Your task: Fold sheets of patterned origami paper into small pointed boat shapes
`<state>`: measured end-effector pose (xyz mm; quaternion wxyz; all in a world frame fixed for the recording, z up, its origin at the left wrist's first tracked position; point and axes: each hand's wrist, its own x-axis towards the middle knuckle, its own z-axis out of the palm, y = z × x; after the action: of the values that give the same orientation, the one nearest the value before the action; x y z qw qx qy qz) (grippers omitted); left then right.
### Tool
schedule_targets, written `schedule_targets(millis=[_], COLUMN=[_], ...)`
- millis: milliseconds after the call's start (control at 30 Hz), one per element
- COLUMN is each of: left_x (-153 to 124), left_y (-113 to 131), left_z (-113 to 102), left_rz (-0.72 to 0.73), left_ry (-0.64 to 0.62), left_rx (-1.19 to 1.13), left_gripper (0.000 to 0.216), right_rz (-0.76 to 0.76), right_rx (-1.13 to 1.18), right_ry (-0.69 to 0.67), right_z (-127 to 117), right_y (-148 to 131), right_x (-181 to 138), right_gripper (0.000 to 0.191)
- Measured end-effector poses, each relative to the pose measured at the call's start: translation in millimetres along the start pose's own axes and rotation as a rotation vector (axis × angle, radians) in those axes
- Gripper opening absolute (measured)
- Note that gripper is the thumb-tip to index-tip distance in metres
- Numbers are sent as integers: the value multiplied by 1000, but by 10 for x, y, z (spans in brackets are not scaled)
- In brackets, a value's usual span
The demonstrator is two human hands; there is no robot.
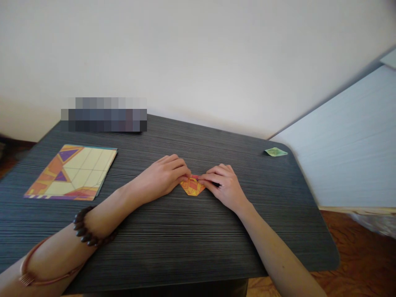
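Position of the folded paper (pixel 193 189) on the dark table (pixel 173 255)

At far left, on the forearm, sits a thin copper-coloured bracelet (pixel 27 280). Farther up the table lies a stack of square patterned sheets (pixel 89 167); the top sheet shows a pale grid with orange and purple figures along its left and lower edges. A bracelet of dark round beads (pixel 82 231) encircles the left forearm near the wrist. Behind the stack, near the wall (pixel 198 57), is a pixelated item (pixel 107 117); its identity cannot be read.

The left hand (pixel 165 173) is narrow, palm down, holding the upper left edge of the folded paper with its fingertips; its thumb is partly hidden. The folded paper lies between the hands, near the middle of the table: small, orange and yellow, with a red strip along its upper edge. The right hand (pixel 225 185) is narrow, holding the upper right edge between thumb and fingers.

Well apart, near the far right corner, rests a green folded piece (pixel 276 152). Beyond the table edge stands a pale panel (pixel 346 148).
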<state>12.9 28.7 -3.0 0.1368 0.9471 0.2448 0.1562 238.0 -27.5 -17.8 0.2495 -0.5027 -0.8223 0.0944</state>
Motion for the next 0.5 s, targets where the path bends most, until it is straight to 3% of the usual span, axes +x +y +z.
schedule_targets(millis=[233,400,500], left_x=[-50,-56,-48], left_y=[4,5,14], left_z=[-7,0,-5], left_rz=[91,104,121], left_ry=[-16,-6,1], left_rx=[174,184,203], left_gripper=[27,27,25], right_rz=[-149,-71,-105], right_rx=[-86,-114,-146], right_ry=[-10,45,55], right_z=[-58,6,22], right_y=[12,-54,-60], right_x=[-8,-8,-8], right_gripper=[18,15,16])
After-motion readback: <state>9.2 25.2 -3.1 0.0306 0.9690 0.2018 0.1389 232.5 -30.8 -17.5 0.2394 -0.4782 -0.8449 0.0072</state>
